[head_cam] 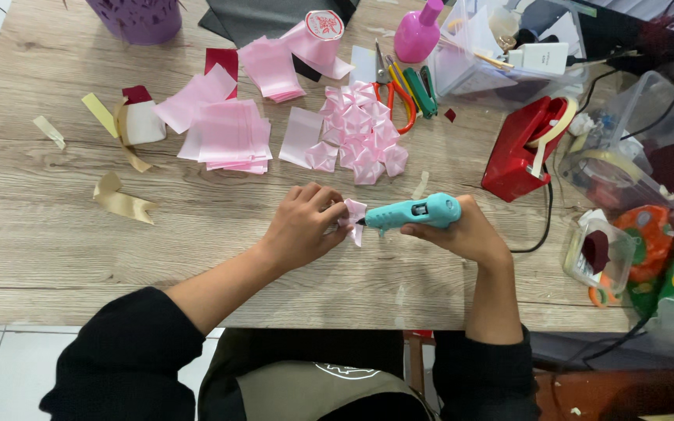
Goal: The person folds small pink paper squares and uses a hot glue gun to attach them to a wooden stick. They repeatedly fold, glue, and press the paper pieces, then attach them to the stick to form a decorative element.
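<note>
Wooden worktop (56,257), contents listed left to right.

Far left: three loose strips of cream and gold ribbon (122,203), one a longer curled length, beside a small white-and-maroon roll (140,121). A purple pot (136,17) stands at the back edge.

Left of centre: flat pink ribbon squares (228,132), in two loose stacks with several single sheets around them; the exact number cannot be told. One pink ribbon spool (317,35) lies behind them.

Centre: a cluster of folded pink ribbon petals (360,129), a dozen or so, glossy satin, each pinched to a point.

Front centre: left hand (302,226), fingers closed in a pinch on one folded pink petal (354,218). The piece is small, shiny, pale pink, creased to a point, held just above the worktop between the two hands. Its tip meets the nozzle of one turquoise glue gun (419,212), which the right hand (462,230) grips with fingers wrapped fully round the body.

Behind centre: two pairs of scissors (399,90), orange-handled and green-handled; one pink bottle (419,31).

Right: one red tape dispenser (520,148); clear plastic tubs (633,140) of mixed supplies, count unclear.
</note>
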